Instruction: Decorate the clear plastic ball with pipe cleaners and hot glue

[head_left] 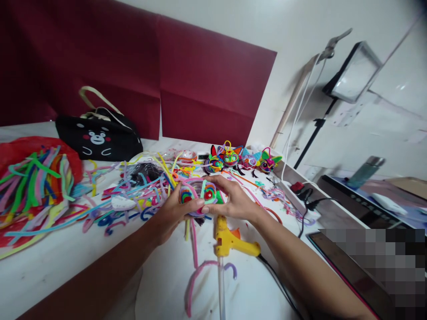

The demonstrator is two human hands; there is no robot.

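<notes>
Head camera view: two bare hands meet over a crowded white table. Fuzzy craft stems (153,184) lie tangled beyond and left of the left hand (173,215), crowding its fingers. Farther left, a bundle of brighter stems (43,180) spills from red wrapping (76,162), with a black bag (98,140) behind. Just nearer than the right hand (231,195) is a yellow glue gun (230,242), a clear glue stick (221,284) running from it toward the viewer; its black cord passes beside the right forearm. A curved pink stem (191,289) lies nearer than both hands. Beyond the right hand sit four colourful eared figures (250,160).

Between both hands, gripped at its two sides, is a fuzzy craft piece (203,189). It shows two round, rainbow-ringed shapes with red centres, a pale green strip between them, and pink-purple edging.
</notes>
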